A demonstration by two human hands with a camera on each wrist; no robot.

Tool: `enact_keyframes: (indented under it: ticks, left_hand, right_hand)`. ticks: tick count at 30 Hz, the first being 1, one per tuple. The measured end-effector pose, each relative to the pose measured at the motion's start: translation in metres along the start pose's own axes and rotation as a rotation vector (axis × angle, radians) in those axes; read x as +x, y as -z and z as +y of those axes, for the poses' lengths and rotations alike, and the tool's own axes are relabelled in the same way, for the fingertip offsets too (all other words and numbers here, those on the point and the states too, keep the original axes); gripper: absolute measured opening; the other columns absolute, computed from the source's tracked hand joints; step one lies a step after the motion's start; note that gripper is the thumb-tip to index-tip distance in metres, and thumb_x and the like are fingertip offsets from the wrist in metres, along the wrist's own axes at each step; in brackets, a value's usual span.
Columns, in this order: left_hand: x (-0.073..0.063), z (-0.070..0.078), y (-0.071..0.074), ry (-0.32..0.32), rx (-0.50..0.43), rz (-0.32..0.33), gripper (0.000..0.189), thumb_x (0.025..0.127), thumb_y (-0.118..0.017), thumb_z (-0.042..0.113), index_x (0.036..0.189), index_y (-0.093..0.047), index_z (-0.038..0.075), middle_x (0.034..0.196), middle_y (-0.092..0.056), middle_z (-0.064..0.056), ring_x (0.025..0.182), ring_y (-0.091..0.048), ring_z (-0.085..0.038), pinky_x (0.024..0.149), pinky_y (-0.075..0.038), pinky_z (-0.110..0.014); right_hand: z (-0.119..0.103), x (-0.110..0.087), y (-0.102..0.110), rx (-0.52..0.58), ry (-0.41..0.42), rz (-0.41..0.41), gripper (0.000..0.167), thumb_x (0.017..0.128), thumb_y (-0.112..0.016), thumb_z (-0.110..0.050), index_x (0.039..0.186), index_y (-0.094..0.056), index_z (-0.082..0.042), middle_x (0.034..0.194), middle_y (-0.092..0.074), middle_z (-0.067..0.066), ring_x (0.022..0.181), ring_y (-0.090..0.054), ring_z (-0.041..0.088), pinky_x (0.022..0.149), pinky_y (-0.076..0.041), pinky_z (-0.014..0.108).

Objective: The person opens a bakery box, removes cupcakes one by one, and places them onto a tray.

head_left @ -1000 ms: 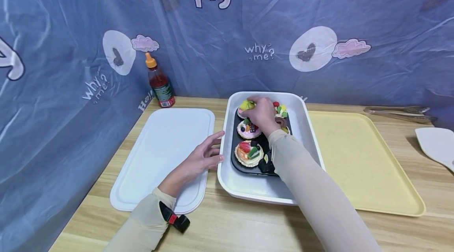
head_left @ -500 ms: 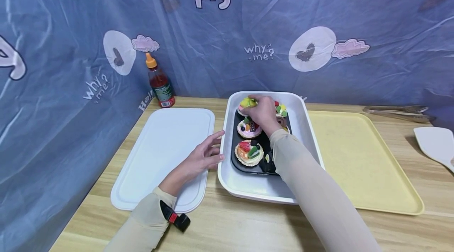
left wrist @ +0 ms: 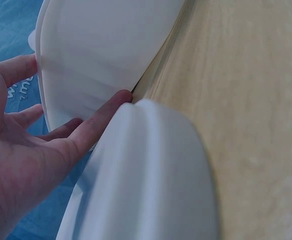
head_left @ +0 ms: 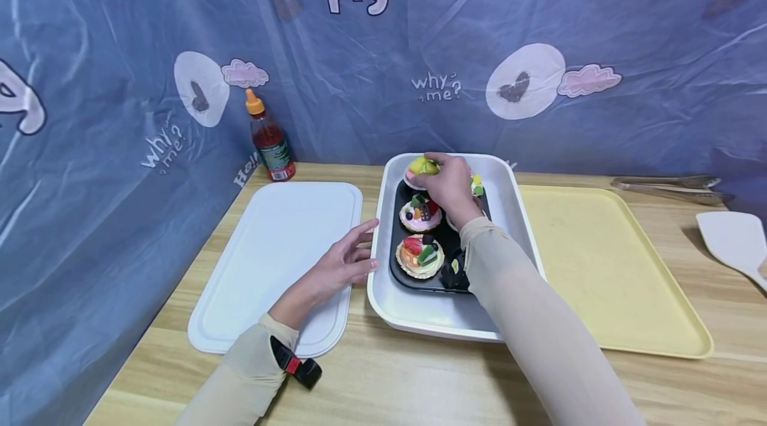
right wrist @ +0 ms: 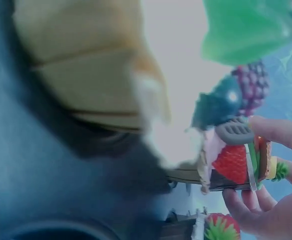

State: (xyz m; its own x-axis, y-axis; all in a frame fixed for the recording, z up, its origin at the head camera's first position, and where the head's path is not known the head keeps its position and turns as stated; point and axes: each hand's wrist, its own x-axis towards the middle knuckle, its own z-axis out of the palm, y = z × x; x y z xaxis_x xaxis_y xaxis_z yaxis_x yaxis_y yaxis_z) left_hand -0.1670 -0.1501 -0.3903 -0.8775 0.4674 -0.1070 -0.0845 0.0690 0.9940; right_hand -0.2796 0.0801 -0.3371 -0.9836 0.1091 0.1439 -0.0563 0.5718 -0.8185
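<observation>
The white board (head_left: 281, 246) lies beside the left hand (head_left: 332, 269), whose loosely spread fingers touch the white pan (head_left: 419, 309). Inside, at the black tray's (head_left: 445, 239) far left corner, the yellow-topped tart (head_left: 423, 166) is pinched between the right hand's (head_left: 451, 186) thumb and fingers; the yellow tray (head_left: 611, 273) lies beyond.

The right hand (head_left: 449, 185) has shifted the yellow tart (head_left: 422, 168) slightly up and right, above the middle of the head view, and now hides the red topping of the right-hand tart (head_left: 477, 186).
</observation>
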Motion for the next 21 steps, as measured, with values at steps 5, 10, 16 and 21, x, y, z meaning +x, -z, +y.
enact_keyframes:
  ticks: [5,10,16,21]
  left_hand:
    - [0.000,-0.001,0.000,-0.001,0.002,0.005,0.075,0.098,-0.060,0.002,0.162,-0.023,0.017,0.154,-0.035,-0.024,0.132,-0.051,-0.035,0.090,-0.059,-0.035]
    - [0.000,0.000,-0.001,0.004,0.002,0.016,0.075,0.098,-0.061,0.002,0.161,-0.024,0.017,0.153,-0.036,-0.024,0.131,-0.052,-0.034,0.090,-0.059,-0.035]
    - [0.000,0.000,-0.002,0.004,-0.010,0.021,0.077,0.096,-0.060,-0.001,0.161,-0.024,0.016,0.152,-0.036,-0.024,0.127,-0.054,-0.029,0.088,-0.060,-0.035]
    - [0.000,0.001,-0.001,0.005,-0.012,0.021,0.077,0.096,-0.061,-0.002,0.161,-0.025,0.016,0.152,-0.037,-0.024,0.129,-0.054,-0.031,0.088,-0.060,-0.034]
  right_hand:
    - [-0.003,-0.001,0.006,0.008,0.014,0.020,0.061,0.079,-0.087,-0.031,0.132,-0.068,-0.010,0.137,-0.063,0.015,0.129,-0.054,0.031,0.109,-0.046,0.043]
    - [-0.007,-0.005,0.017,0.032,0.015,0.037,0.061,0.078,-0.088,-0.032,0.131,-0.068,-0.010,0.134,-0.064,0.017,0.120,-0.058,0.030,0.099,-0.051,0.042]
    - [-0.011,-0.013,0.035,0.071,-0.009,0.028,0.062,0.077,-0.088,-0.037,0.132,-0.069,-0.015,0.136,-0.063,0.013,0.115,-0.059,0.029,0.095,-0.054,0.042]
    - [-0.010,-0.020,0.053,0.092,-0.022,0.061,0.063,0.076,-0.088,-0.039,0.132,-0.069,-0.017,0.138,-0.061,0.015,0.119,-0.058,0.029,0.095,-0.055,0.042]
